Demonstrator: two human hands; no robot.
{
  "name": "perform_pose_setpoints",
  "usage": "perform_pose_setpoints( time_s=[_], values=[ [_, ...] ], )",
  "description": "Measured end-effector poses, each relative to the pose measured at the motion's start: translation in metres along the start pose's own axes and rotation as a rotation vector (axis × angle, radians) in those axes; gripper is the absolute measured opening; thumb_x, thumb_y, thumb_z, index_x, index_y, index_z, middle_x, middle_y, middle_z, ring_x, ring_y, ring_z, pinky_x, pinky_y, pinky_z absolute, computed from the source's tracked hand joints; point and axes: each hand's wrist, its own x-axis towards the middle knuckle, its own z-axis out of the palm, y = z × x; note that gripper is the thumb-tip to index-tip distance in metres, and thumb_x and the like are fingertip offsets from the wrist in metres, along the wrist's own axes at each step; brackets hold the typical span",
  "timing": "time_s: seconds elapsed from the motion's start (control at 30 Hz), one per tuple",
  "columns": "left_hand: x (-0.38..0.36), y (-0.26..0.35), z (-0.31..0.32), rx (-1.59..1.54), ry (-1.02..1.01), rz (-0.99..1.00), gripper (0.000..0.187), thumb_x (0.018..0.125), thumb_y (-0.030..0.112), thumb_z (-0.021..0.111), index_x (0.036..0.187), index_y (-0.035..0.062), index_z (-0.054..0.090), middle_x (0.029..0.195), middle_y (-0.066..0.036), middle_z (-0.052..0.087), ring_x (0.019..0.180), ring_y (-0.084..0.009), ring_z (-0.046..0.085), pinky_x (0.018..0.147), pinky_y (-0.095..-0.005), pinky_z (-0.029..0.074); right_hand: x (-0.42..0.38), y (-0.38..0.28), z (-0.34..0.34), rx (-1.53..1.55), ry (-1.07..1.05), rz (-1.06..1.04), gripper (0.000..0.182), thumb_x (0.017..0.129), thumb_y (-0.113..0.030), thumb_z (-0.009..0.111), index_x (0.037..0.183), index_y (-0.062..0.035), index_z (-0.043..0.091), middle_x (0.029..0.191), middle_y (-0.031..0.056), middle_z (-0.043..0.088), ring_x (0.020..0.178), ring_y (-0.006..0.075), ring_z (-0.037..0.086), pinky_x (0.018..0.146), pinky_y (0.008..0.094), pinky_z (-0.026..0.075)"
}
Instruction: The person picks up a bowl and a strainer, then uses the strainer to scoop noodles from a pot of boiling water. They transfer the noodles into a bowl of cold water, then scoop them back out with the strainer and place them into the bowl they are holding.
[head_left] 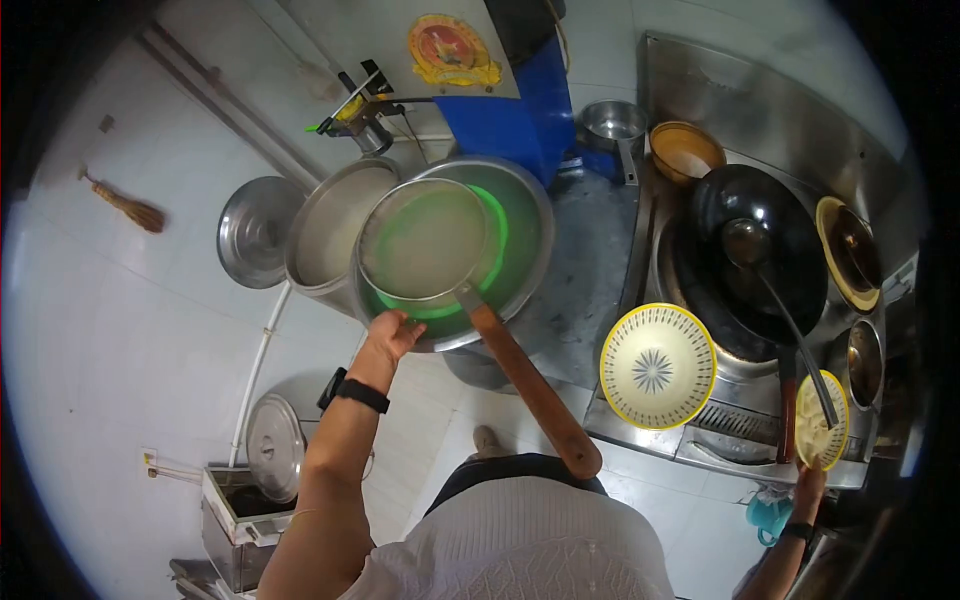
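Outstretched, left hand (pixel 392 335) on basin rim (pixel 440 340)

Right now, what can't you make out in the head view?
- Green basin: contents hidden under the mesh strainer.
- Steel pot: too glary to tell what is inside.
- Left hand: fingers curl over the basin rim, so the grip is unclear.
- Right hand: small, near the frame edge; it touches the small yellow dish, grip unclear.
- Wok: too dark to see contents around the ladle.
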Motion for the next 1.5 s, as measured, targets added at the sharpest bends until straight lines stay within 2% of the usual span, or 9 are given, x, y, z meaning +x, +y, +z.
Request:
perform_pose_setpoints(
  time_s=[0.1,0.17,0.2,0.33,0.53,0.63,0.93,1.17,1.5],
  values=[
    [0.039,-0.003,-0.012,-0.057,-0.016,-0.088,0.032,0.081,-0.005,0.033,0.112,-0.0025,0.039,0.122,-0.018,0.04,0.116,-0.0326,0.036,0.095,-0.0488,0.033,0.033,0.06,-0.018,-0.029,0.253,0.577,0.036,0.084,-0.018,0.052,0.111,0.0047,0.048,0.079,0.0084,0.06,0.071,0.0215,0.059,0.059,0.0303,0.048],
    [0.052,-0.016,-0.009,-0.125,-0.038,-0.176,0.033,0.081,-0.005,0.032,0.113,-0.0025,0.039,0.123,-0.018,0.04,0.115,-0.0328,0.037,0.094,-0.049,0.033,-0.009,-0.006,0.027,-1.119,0.034,-0.655,0.036,0.083,-0.016,0.052,0.11,0.0073,0.047,0.063,0.0057,0.055,0.06,0.0217,0.054,0.054,0.0342,0.045],
    [0.048,-0.013,-0.003,-0.136,0.0,-0.209,0.033,0.081,-0.004,0.032,0.114,-0.002,0.039,0.122,-0.018,0.041,0.115,-0.033,0.038,0.094,-0.0493,0.034,-0.012,-0.001,0.014,-1.394,0.047,-0.437,0.034,0.083,-0.015,0.053,0.11,0.0056,0.047,0.066,0.0102,0.055,0.061,0.0193,0.053,0.056,0.032,0.045],
    [0.045,-0.013,0.002,-0.212,0.091,-0.25,0.033,0.084,0.002,0.035,0.116,0.0005,0.04,0.122,-0.017,0.042,0.112,-0.0331,0.041,0.091,-0.0507,0.036,-0.027,-0.09,0.053,-0.353,0.782,-0.277,0.031,0.084,-0.017,0.052,0.109,0.0003,0.049,0.086,0.0095,0.058,0.078,0.0149,0.054,0.069,0.0253,0.043],
    [0.07,-0.023,-0.01,-0.292,0.025,-0.339,0.033,0.084,0.009,0.045,0.116,0.0039,0.042,0.123,-0.016,0.041,0.108,-0.0322,0.044,0.089,-0.0521,0.04,-0.117,-0.382,0.403,-0.154,-0.89,0.03,0.041,0.083,-0.027,0.055,0.114,-0.001,0.045,0.11,0.0099,0.051,0.099,0.0166,0.05,0.082,0.0298,0.042],
    [0.07,-0.035,-0.017,-0.135,-0.195,-0.244,0.028,0.083,0.007,0.048,0.109,0.001,0.043,0.118,-0.018,0.042,0.102,-0.0327,0.048,0.087,-0.05,0.043,-0.12,-0.384,0.506,0.007,-1.271,0.776,0.05,0.077,-0.014,0.063,0.118,-0.0028,0.036,0.101,0.0117,0.053,0.085,0.021,0.058,0.071,0.036,0.049],
    [0.089,-0.008,-0.009,-0.399,-0.039,-0.452,0.03,0.074,-0.005,0.043,0.104,-0.0047,0.038,0.103,-0.021,0.043,0.098,-0.0408,0.049,0.083,-0.0554,0.045,-0.158,-0.393,0.628,-0.22,-1.008,0.401,0.031,0.071,-0.006,0.06,0.095,0.0002,0.042,0.061,0.005,0.048,0.04,0.013,0.048,0.034,0.0268,0.04],
    [0.079,0.043,-0.03,-0.305,-0.202,-0.321,0.042,0.069,-0.011,0.039,0.11,-0.0047,0.035,0.108,-0.022,0.043,0.099,-0.0416,0.049,0.079,-0.0584,0.046,-0.151,-0.382,0.56,-0.791,-0.311,-0.478,0.038,0.072,-0.007,0.057,0.105,0.0001,0.039,0.072,0.0238,0.058,0.062,0.0381,0.059,0.05,0.0416,0.046],
    [0.057,0.078,-0.058,-0.122,-0.172,-0.138,0.031,0.068,-0.008,0.044,0.098,0.0001,0.046,0.094,-0.014,0.05,0.083,-0.0285,0.055,0.064,-0.0401,0.051,-0.124,-0.373,0.544,-1.053,-0.2,-0.492,0.044,0.072,-0.005,0.056,0.11,0.0021,0.035,0.072,0.0257,0.056,0.067,0.042,0.056,0.058,0.0463,0.045]
  ],
)
